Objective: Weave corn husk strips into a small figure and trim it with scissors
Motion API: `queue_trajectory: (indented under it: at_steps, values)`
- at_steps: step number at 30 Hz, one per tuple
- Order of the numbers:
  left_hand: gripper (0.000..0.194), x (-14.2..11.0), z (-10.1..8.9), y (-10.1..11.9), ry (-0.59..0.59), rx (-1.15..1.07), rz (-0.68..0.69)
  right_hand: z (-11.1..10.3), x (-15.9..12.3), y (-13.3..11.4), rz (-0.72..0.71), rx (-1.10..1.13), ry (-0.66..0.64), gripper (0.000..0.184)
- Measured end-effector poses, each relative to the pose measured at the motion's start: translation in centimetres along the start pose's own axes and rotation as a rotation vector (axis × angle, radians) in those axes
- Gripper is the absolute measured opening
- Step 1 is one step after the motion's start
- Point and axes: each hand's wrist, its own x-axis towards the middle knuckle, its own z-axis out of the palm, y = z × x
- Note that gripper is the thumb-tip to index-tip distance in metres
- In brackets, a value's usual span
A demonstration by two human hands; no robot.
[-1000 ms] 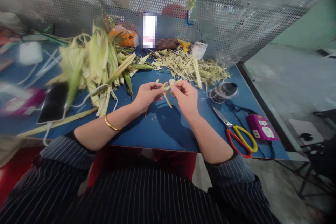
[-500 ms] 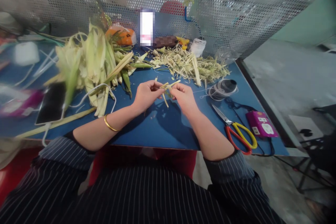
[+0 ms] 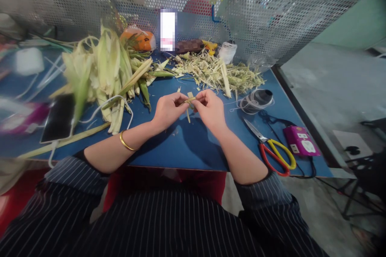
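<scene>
Perforated metal screen (image 3: 271, 28) runs across the back, with a blue desk (image 3: 169, 148) in front of it. Biggest thing on the desk is a floppy leaf bunch (image 3: 110, 64), pale green. Right of that bunch there's a messy scrap heap (image 3: 205, 68), all shredded bits. Scissors (image 3: 263, 139) with 1 red and 1 yellow handle lie well to the bunch's right, closer to the wearer. Both hands are up just right of the bunch, near each other: left hand (image 3: 169, 108) and right hand (image 3: 211, 110), fingers curled and thumbs pinched in. Black phone (image 3: 58, 118) sits left-front of the bunch, thread spool (image 3: 256, 102) way off right. Smallest is 1 thin pale strip (image 3: 189, 100), right of the bunch, pinched by both hands, 1 end dangling. Can't tell how it's folded under the fingertips.
</scene>
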Motion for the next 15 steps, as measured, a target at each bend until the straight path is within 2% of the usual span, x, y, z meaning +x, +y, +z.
queue_trajectory:
  at_steps: [2, 6, 8, 11, 15]
  values:
    - [0.014, 0.1, -0.2, 0.2, -0.021, 0.012, 0.006, -0.2, 0.1, -0.2, 0.001, 0.067, -0.027, 0.019]
    - [0.012, 0.4, -0.7, 0.6, -0.049, 0.062, 0.038, -0.7, 0.3, -0.8, 0.001, 0.148, -0.223, 0.006]
    - [0.012, 0.5, -0.9, 0.7, -0.081, 0.072, 0.041, -0.8, 0.2, -1.0, 0.025, 0.192, -0.257, 0.010]
    - [0.012, 0.6, -1.0, 0.4, -0.168, 0.058, 0.017, -0.9, 0.2, -0.8, 0.048, 0.118, -0.195, 0.019]
    - [0.011, 0.5, -0.8, 0.3, -0.273, -0.004, -0.065, -0.8, 0.5, 0.1, -0.042, -0.110, -0.086, 0.015]
